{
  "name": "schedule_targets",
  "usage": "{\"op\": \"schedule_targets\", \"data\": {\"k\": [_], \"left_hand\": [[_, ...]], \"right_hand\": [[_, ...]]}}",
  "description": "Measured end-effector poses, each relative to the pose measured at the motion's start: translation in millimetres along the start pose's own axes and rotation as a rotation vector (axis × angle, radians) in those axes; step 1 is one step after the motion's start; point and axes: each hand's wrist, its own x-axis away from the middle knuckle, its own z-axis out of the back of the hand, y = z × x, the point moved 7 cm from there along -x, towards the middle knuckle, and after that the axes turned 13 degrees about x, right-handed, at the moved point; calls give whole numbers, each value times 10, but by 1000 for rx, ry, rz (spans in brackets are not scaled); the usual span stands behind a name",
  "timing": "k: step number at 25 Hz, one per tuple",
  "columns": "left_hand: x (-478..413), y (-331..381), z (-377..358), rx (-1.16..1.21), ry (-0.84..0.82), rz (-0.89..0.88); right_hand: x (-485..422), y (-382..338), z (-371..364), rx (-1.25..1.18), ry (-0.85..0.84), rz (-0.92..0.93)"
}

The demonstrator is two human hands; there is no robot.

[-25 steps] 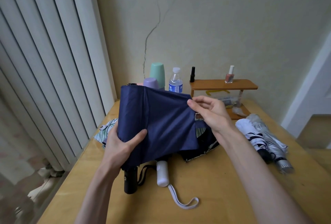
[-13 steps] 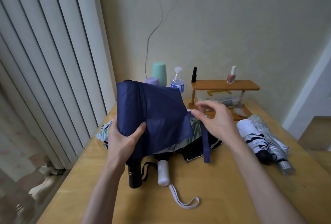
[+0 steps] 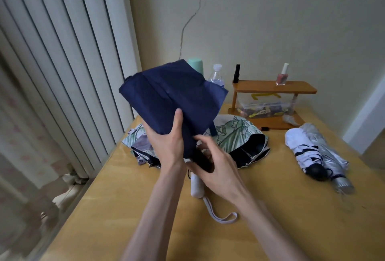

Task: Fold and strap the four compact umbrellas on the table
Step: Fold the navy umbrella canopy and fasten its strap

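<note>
A navy blue compact umbrella is held up above the table, its loose canopy tilted to the upper left. My left hand grips its canopy low down, thumb on top. My right hand wraps around its black handle just below. A leaf-print umbrella with a white handle and wrist strap lies unfolded on the wooden table under my hands. At the right lie a white-and-black umbrella and a silver one, both rolled up side by side.
A small wooden shelf at the back carries a nail polish bottle and a black bottle, with a clear box below. A water bottle and green cup stand by the wall. White vertical slats run along the left.
My right hand let go of the navy canopy's edge and strap and dropped to the handle. The umbrella rose off the table and tilted left in my left hand.
</note>
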Motion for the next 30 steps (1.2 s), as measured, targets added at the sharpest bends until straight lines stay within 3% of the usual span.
{"op": "schedule_targets", "data": {"k": [3, 7, 10, 15, 18, 21, 23, 28, 30], "left_hand": [[87, -120, -106, 85, -48, 61], [81, -244, -200, 75, -259, 173], [-5, -225, -197, -2, -277, 128], [-29, -278, -253, 214, -259, 226], [-42, -343, -231, 234, -213, 292], [-105, -374, -168, 210, -158, 234], [-123, -359, -162, 196, -166, 208], [-128, -283, -172, 220, -188, 184], [-115, -265, -145, 189, -161, 170]], "right_hand": [[32, 101, 3, -13, 31, 9], [-2, 267, 75, -219, 0, -14], [-62, 332, 103, -348, -120, -30], [-13, 396, 48, -764, -358, -195], [11, 400, 17, -739, -397, -196], [-31, 461, 91, -472, -104, -158], [-32, 512, 114, -468, 15, -162], [-11, 490, -16, -657, -218, -204], [-12, 445, -31, -623, -220, -172]]}}
